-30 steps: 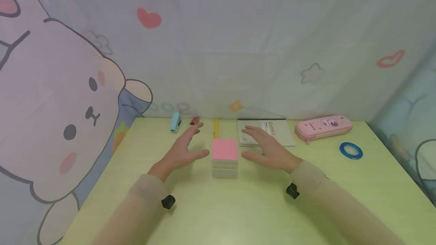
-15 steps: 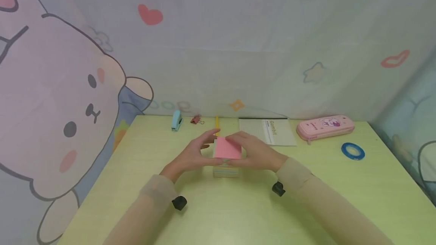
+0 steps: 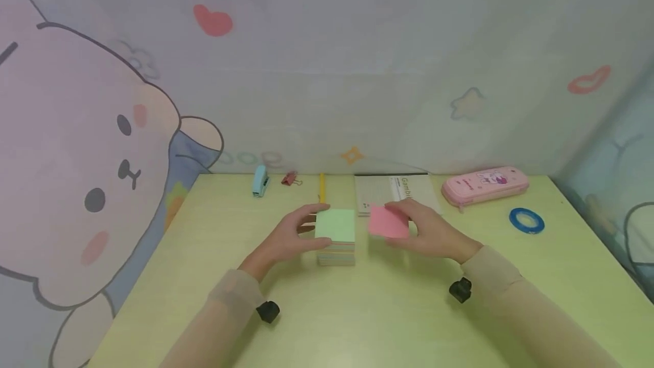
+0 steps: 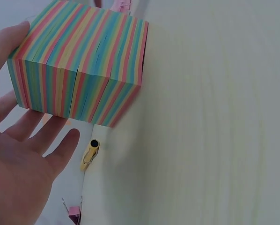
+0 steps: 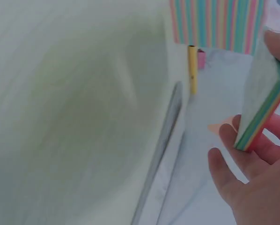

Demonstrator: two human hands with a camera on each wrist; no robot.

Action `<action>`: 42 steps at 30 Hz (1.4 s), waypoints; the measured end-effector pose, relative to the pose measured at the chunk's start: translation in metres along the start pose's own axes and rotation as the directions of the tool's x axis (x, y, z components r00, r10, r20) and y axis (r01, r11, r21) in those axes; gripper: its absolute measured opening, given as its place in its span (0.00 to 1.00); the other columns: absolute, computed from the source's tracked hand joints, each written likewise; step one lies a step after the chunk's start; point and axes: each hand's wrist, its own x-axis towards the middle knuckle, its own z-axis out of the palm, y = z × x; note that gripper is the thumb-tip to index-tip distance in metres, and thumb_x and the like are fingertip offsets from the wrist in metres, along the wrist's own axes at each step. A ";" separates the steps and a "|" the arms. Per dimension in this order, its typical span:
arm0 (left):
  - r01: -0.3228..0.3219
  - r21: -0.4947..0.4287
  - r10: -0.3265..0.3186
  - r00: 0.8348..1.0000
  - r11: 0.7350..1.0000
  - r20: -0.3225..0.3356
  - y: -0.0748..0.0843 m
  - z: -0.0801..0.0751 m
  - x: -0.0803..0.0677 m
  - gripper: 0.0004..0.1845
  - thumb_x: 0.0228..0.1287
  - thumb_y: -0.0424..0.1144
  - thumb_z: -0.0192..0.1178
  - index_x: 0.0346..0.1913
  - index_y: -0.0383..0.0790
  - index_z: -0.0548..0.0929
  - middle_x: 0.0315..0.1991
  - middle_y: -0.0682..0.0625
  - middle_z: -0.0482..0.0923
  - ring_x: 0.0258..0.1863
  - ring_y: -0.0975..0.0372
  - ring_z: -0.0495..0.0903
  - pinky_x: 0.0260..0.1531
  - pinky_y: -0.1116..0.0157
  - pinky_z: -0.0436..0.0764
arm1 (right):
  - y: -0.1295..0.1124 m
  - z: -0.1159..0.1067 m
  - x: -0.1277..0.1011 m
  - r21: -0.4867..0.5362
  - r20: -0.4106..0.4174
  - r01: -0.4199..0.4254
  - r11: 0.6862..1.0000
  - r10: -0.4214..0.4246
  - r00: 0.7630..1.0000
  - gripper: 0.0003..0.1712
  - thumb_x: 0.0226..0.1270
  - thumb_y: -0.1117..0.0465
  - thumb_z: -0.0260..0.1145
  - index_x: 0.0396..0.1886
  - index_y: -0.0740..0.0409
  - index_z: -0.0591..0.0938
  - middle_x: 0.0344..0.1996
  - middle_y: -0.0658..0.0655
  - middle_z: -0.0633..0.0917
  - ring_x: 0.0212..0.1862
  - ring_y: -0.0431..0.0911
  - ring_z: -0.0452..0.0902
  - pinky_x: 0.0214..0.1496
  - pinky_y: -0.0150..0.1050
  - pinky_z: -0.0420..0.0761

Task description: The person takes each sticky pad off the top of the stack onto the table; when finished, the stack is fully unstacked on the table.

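A block of multicoloured sticky notes (image 3: 335,226) with a light green top sheet stands mid-table in the head view. My left hand (image 3: 287,236) grips its left side at the top, thumb on the near face and fingers on the far one. In the left wrist view the striped edges of the sticky note block (image 4: 79,56) show between thumb and fingers. To its right, my right hand (image 3: 434,233) pinches a thin pink-topped pad of sticky notes (image 3: 388,222), held apart from the block. The right wrist view shows this pad (image 5: 261,93) tilted, with a pale underside.
Along the back edge lie a light blue stapler (image 3: 260,180), a red binder clip (image 3: 290,179), a yellow pen (image 3: 322,188), a notebook (image 3: 370,192) and a pink pencil case (image 3: 485,185). A roll of blue tape (image 3: 515,219) lies at the right.
Both hands came in from the sides and took hold of the block. The right hand then lifted the pink-topped pad off and moved it right, baring a green sheet.
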 end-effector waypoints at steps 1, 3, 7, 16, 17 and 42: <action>0.004 -0.012 -0.004 1.000 1.000 -0.002 0.000 -0.001 -0.001 0.40 0.65 0.43 0.75 0.78 0.46 0.70 0.77 0.51 0.68 0.73 0.47 0.70 0.75 0.45 0.69 | 0.003 0.003 0.000 -0.015 0.024 0.001 1.000 -0.001 1.000 0.43 0.62 0.50 0.79 0.73 0.61 0.74 0.61 0.55 0.82 0.60 0.51 0.78 0.65 0.56 0.80; 0.011 -0.026 -0.011 1.000 1.000 -0.005 0.000 -0.001 -0.002 0.40 0.65 0.42 0.75 0.78 0.47 0.71 0.77 0.50 0.67 0.74 0.46 0.70 0.75 0.45 0.69 | 0.006 0.010 0.002 -0.056 0.075 0.005 0.998 -0.001 0.997 0.43 0.61 0.50 0.79 0.72 0.63 0.75 0.62 0.57 0.82 0.61 0.51 0.78 0.66 0.54 0.79; 0.003 -0.039 -0.003 1.000 0.999 0.004 0.001 -0.001 -0.001 0.39 0.66 0.42 0.74 0.77 0.49 0.71 0.77 0.50 0.67 0.74 0.46 0.69 0.75 0.44 0.69 | 0.010 0.025 0.006 -0.121 0.170 0.031 0.992 -0.010 0.985 0.43 0.61 0.49 0.79 0.71 0.65 0.75 0.62 0.57 0.81 0.58 0.49 0.77 0.63 0.48 0.80; 0.000 -0.027 0.000 1.000 1.000 0.002 0.003 0.001 0.002 0.38 0.66 0.41 0.74 0.77 0.49 0.71 0.75 0.51 0.70 0.72 0.47 0.72 0.74 0.44 0.70 | 0.005 0.034 0.010 -0.169 0.202 0.075 0.983 -0.040 0.978 0.39 0.59 0.51 0.79 0.66 0.66 0.79 0.58 0.58 0.83 0.58 0.50 0.76 0.61 0.48 0.80; -0.002 -0.029 0.002 1.000 1.000 0.002 0.002 0.001 0.002 0.38 0.66 0.41 0.74 0.77 0.48 0.71 0.75 0.50 0.70 0.72 0.47 0.72 0.74 0.43 0.69 | 0.005 0.035 0.011 -0.170 0.205 0.077 0.982 -0.041 0.978 0.39 0.58 0.51 0.79 0.66 0.66 0.79 0.58 0.58 0.83 0.58 0.50 0.76 0.61 0.48 0.80; -0.005 -0.051 0.005 1.000 0.999 0.009 0.001 0.001 -0.003 0.38 0.66 0.39 0.74 0.77 0.51 0.71 0.76 0.49 0.69 0.71 0.47 0.73 0.73 0.43 0.71 | -0.001 0.039 0.016 -0.150 0.223 0.047 0.988 -0.012 0.975 0.50 0.58 0.45 0.81 0.73 0.67 0.73 0.65 0.63 0.79 0.65 0.55 0.75 0.69 0.53 0.77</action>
